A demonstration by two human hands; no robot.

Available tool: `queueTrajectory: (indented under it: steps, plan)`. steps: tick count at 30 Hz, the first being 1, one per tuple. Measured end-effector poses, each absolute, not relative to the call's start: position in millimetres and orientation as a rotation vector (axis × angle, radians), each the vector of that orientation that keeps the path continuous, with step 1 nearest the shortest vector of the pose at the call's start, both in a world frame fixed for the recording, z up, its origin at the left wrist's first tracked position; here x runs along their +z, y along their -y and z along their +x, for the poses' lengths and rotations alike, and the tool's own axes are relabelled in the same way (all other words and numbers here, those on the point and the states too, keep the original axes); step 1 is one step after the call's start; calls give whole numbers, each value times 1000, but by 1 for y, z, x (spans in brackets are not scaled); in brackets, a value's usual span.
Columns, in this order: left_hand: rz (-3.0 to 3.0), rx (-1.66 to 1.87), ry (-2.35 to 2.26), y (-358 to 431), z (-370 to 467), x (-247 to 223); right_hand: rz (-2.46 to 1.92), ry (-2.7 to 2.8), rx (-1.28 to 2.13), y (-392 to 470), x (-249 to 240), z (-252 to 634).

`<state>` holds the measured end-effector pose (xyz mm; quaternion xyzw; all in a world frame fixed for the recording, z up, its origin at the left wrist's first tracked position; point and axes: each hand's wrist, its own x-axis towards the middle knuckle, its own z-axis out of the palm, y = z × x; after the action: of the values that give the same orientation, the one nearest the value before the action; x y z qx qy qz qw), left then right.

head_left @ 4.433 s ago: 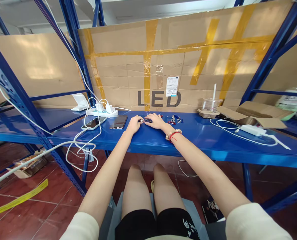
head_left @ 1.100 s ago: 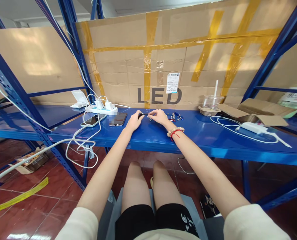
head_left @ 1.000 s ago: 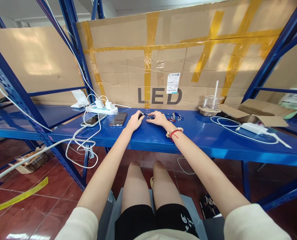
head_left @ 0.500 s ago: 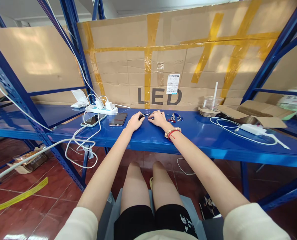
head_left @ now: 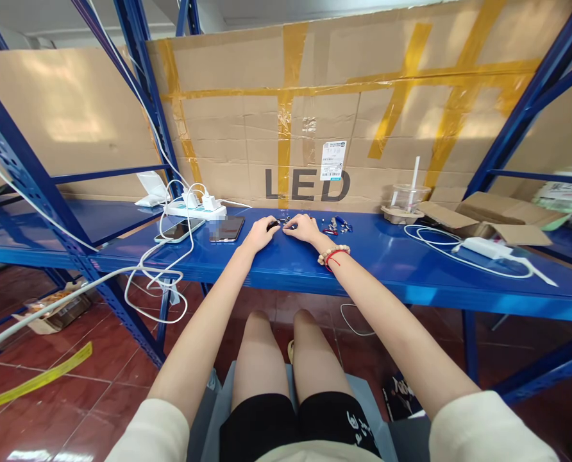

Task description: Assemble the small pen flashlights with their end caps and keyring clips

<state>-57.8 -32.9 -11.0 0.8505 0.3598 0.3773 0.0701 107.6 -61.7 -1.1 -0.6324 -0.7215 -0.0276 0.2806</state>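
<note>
Right hand point(head_left: 304, 229): is held slightly lower than a second ago; its fingers are bent and narrowed, though whether anything is pinched cannot be told.
Left hand point(head_left: 260, 235): is curled; a small dark piece point(head_left: 271, 225) is gripped over the desk point(head_left: 286, 260).
Arms: both are stretched forward, the right wrist circled by a bracelet point(head_left: 333, 254).

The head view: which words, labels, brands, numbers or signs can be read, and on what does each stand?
"LED": large dark letters on the cardboard.
White label on the cardboard: print too small to read.
Black shorts: white marks, unreadable.
Dark item at lower right: white marks, unreadable.
Yellow strip: too blurred to read.
Pale label at right edge: too blurred to read.
</note>
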Motion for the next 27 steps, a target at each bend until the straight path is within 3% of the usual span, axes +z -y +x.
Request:
queueTrajectory:
  steps: [10,22,27]
  plan:
    - [2478,1134,-1098,38,-59,-8,-1208,1805,-51,68,12,102]
    - [2455,1123,-1173,37,-60,-10,-1094,1790,124,66,14,100]
    - [2424,1126,-1278,40,-60,-8,-1405,1476,88,70,19,117]
